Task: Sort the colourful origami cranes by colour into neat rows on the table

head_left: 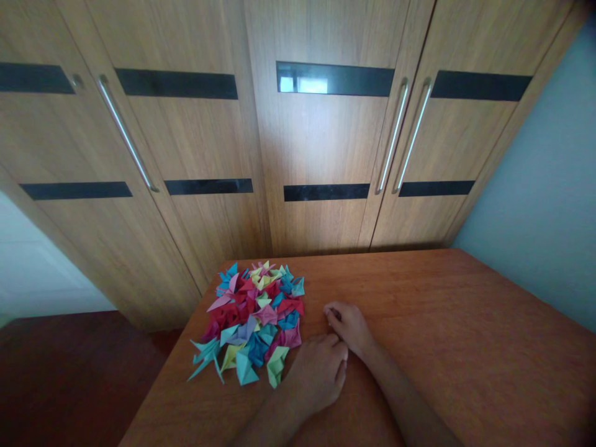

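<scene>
A pile of folded paper cranes [265,315] in blue, teal, red, pink, yellow, green and lilac lies on the wooden table [419,310]. Just right of the pile's near edge rests my left hand [319,370], its fingers curled into a loose fist. My right hand [350,326] lies slightly farther off and to the right, also closed, with the two hands touching or nearly so. No object shows in either hand. A teal crane [207,355] with spread wings sits at the pile's near left corner, and a light green one [277,365] is close to my left wrist.
Behind the table stands a wooden wardrobe [321,143] with dark inset strips and long metal handles [392,136]. A pale blue wall [535,186] rises on the right. The table's left edge drops to a dark reddish floor [79,372].
</scene>
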`<state>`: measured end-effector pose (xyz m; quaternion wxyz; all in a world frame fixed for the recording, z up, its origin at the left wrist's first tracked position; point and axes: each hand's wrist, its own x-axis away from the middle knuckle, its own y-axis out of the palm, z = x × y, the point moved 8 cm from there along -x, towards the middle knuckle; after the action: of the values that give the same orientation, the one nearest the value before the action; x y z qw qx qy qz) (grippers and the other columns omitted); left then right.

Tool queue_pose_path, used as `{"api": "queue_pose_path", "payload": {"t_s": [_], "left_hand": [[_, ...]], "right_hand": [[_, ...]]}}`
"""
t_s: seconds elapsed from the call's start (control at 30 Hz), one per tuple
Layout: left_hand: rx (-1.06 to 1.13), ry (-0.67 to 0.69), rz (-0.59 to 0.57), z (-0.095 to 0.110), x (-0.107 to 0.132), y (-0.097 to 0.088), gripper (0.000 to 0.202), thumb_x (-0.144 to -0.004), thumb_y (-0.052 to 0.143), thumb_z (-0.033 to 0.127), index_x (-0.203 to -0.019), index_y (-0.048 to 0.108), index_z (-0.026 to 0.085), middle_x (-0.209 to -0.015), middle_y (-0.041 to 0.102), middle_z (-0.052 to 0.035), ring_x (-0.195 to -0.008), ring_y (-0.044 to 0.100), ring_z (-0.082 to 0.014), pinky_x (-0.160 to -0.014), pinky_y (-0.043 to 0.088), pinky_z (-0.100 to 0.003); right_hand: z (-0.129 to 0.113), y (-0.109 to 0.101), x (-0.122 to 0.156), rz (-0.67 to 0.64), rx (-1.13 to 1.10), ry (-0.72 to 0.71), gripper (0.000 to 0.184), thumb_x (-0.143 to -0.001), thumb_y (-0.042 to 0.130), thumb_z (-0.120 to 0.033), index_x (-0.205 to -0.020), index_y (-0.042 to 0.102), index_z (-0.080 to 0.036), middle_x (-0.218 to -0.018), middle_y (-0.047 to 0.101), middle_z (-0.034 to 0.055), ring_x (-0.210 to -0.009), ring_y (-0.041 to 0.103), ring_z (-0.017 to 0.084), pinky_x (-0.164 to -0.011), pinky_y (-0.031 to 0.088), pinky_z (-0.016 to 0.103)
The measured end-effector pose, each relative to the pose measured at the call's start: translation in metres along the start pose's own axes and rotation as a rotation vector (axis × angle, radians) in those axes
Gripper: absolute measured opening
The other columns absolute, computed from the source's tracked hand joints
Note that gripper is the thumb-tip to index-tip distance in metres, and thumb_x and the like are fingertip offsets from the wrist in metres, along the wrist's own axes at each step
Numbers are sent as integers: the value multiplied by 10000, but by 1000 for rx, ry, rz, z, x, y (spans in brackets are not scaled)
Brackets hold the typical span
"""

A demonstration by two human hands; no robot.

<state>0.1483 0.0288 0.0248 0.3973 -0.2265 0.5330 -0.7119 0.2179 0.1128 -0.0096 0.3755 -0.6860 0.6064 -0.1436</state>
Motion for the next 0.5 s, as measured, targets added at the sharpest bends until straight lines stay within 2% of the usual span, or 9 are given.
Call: {"api": "queue_pose_path", "payload": {"t_s": [0.07,0.13,0.23,0.3,0.4,0.5], "left_hand": [[-47,-3,21,-1,-1,-12,97,-840,440,166,-822,528,202,-905,597,-31,-814,568,-179,-713,437,-286],[-95,-33,75,-9,-2,-33,111,-850,432,168,-846,539,201,-921,591,-42,-837,566,-185,-739,437,-292],[-164,-126,177,-34,-2,-70,149,-884,403,185,-880,550,206,-924,575,-46,-878,561,-194,-777,433,-301],[-208,-179,206,-54,0,-87,140,-886,412,201,-902,550,210,-956,568,-47,-903,562,-199,-773,439,-301],[-275,-248,170,-83,1,-95,117,-861,474,232,-936,561,211,-1055,551,-62,-967,560,-224,-779,454,-315],[-299,-285,134,-102,1,-89,189,-837,528,244,-1018,574,218,-1147,522,-71,-1052,536,-242,-860,443,-343]], "right_hand": [[1,1,0,-2,-11,3,260,-864,423,-263,-811,670,-202,-755,687,20,-680,608,148,-622,405,224],[1,2,-1,-2,-13,-5,266,-866,418,-257,-802,671,-201,-755,687,24,-688,608,150,-628,405,225],[0,2,-1,-14,2,-8,260,-864,420,-253,-817,670,-203,-780,690,28,-723,613,157,-656,410,231],[0,2,-1,-17,10,0,255,-862,421,-250,-818,668,-205,-783,690,27,-726,614,159,-657,411,233],[1,0,-1,-8,8,9,243,-855,429,-240,-817,667,-211,-783,692,22,-722,617,157,-664,411,233],[0,-1,-1,-2,4,4,233,-849,435,-231,-816,665,-216,-786,694,16,-724,621,156,-672,411,232]]}}
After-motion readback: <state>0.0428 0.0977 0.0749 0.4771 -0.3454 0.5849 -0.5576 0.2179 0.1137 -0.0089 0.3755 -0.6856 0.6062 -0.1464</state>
